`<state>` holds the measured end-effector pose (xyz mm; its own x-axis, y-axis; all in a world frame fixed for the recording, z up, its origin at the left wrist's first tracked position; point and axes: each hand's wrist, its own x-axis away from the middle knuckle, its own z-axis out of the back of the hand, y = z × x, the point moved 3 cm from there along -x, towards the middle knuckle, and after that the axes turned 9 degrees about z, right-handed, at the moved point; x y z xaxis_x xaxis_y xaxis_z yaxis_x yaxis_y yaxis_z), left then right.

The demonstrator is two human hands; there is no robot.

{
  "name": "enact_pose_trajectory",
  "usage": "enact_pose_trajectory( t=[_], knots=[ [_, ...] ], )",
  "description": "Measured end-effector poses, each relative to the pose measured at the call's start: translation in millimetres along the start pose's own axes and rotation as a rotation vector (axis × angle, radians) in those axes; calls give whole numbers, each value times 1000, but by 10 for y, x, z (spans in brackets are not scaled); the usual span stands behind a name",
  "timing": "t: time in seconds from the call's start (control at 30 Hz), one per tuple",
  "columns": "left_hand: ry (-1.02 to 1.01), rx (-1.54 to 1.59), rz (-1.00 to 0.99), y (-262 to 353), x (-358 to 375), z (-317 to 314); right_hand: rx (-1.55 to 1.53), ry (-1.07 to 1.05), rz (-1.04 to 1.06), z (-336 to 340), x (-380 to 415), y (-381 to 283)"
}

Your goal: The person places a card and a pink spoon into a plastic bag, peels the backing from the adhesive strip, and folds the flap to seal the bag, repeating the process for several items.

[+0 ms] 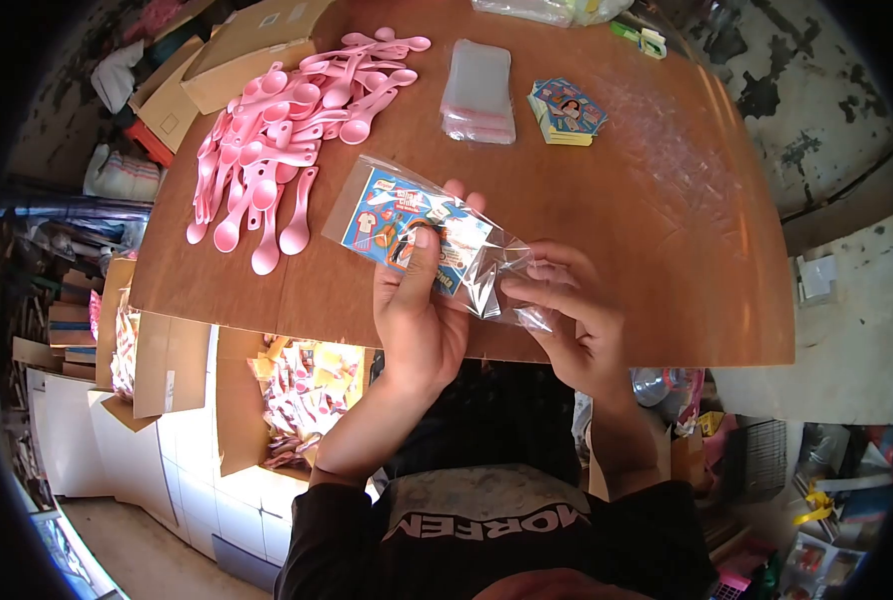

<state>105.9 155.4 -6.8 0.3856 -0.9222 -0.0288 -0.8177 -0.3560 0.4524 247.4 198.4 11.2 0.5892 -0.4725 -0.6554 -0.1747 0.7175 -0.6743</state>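
Note:
A clear plastic bag (507,262) with a blue printed card (382,215) inside is held above the near part of the table. My left hand (422,310) grips it, thumb across the card's face and fingers behind. At the bag's loose, crinkled right end, my right hand (582,320) has its fingers curled on the plastic. Beyond my left hand lies a heap of pink plastic spoons (267,150). A stack of clear bags (479,90) is farther back, and beside it sits a small pile of blue printed cards (569,110).
The brown wooden table (687,310) has a sheet of crinkled clear plastic (667,150) on its right. Cardboard boxes (257,50) stand at the back left. Below the near edge, an open carton (242,400) holds many packed items. A green and white object (642,40) lies near the far edge.

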Motion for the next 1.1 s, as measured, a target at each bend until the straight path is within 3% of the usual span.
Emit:
enact_pose_trajectory(
  t=[0.1, 0.17, 0.23, 0.3, 0.57, 0.73, 0.93, 1.1],
  knots=[
    [-7, 16, 8, 3, 7, 2, -88, 39, -47, -47, 59, 53],
    [-7, 21, 17, -19, 21, -6, -436, 271, -346, -120, 146, 140],
    [-23, 9, 21, -45, 33, -28, -518, 318, -293, -177, 56, 134],
    [-39, -4, 36, -73, 46, -25, -692, 385, -425, -220, -38, 79],
    [-45, -51, 73, -57, 79, 8, -603, 345, -496, -323, -21, 188],
    [-46, -30, 91, 3, 53, 23, -553, 312, -344, -342, -3, 224],
    [-33, -41, 30, 5, 41, 61, -372, 358, -332, -331, 80, 183],
    [-32, -48, -1, 14, 23, 85, -489, 342, -416, -275, 55, 171]
  ],
)
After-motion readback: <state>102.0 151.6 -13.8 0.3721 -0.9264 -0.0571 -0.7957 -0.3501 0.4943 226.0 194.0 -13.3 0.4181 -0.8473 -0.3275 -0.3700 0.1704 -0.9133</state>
